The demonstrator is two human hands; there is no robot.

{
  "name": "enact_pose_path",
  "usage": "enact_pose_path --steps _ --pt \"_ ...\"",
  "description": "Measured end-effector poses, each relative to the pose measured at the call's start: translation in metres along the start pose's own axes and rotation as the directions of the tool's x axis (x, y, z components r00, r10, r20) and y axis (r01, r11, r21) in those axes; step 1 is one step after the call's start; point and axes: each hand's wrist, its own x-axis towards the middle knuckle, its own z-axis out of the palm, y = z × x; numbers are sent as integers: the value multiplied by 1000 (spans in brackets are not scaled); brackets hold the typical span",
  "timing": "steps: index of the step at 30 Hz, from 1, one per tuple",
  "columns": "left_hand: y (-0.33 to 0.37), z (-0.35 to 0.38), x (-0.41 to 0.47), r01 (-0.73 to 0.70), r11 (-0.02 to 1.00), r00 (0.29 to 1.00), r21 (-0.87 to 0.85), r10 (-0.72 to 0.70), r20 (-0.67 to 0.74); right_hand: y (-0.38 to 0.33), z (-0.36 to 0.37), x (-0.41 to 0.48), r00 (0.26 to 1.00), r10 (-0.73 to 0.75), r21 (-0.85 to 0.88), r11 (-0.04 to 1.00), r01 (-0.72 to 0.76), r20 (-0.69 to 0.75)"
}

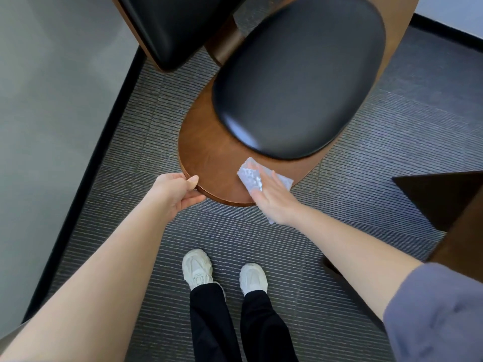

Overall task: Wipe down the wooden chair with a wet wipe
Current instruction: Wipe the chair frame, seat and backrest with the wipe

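The wooden chair stands ahead of me, its rounded brown seat shell carrying a black oval cushion. My left hand grips the near left rim of the wooden seat, thumb on top. My right hand lies flat on a white wet wipe, pressing it onto the wood at the seat's front edge, just below the cushion. Part of the wipe is hidden under my palm.
A second chair with a black cushion stands at the top left. A dark wooden table corner juts in at the right. Grey ribbed carpet covers the floor, with a black baseboard and grey wall on the left. My white shoes stand below.
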Motion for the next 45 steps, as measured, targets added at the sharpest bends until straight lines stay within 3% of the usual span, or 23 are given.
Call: enact_pose_path --steps 2,4,9,11,13,18,20,23,25,28,33,35,41,43,45 --pt "-1 -1 2 4 1000 1000 -8 -3 10 1 -10 10 993 114 14 993 -113 -42" --pt "-2 -2 4 12 1000 1000 -13 -12 18 -13 -10 20 993 102 18 995 -102 -64" --pt "-2 -6 2 -1 999 997 -44 4 72 -58 19 -3 969 -235 4 972 235 81" --pt "-1 -9 3 5 999 995 -42 -1 101 -55 16 -11 952 -298 28 955 297 77" --pt "1 -12 4 26 999 991 -35 -21 128 -43 8 -4 966 -257 34 966 257 3" --pt "8 -19 13 7 999 994 -51 -2 110 -14 -8 32 992 110 -14 994 -111 -56" --pt "16 -23 20 -16 998 998 -61 20 68 -26 -3 36 997 62 -26 998 -63 -39" --pt "26 -27 29 -25 999 999 -28 26 40 -55 12 24 981 -191 7 982 191 29" --pt "28 -28 32 -12 1000 1000 11 12 26 -62 15 9 961 -268 22 963 267 67" --pt "30 -27 34 -2 999 1000 46 2 -7 -45 8 16 974 -210 -31 977 213 83" --pt "30 -23 39 7 998 999 60 -5 -35 -13 -2 63 995 92 -91 991 -96 -41" --pt "31 -24 41 22 998 999 56 -21 -28 -28 2 66 997 78 -104 991 -79 -20" --pt "33 -31 46 47 998 999 48 -47 5 -74 20 24 959 -258 -2 966 260 114" --pt "35 -31 46 52 997 999 55 -52 -3 -58 15 28 969 -226 -12 974 228 96" --pt "35 -31 48 54 996 998 68 -53 -14 -37 6 45 995 -85 -52 995 88 53"
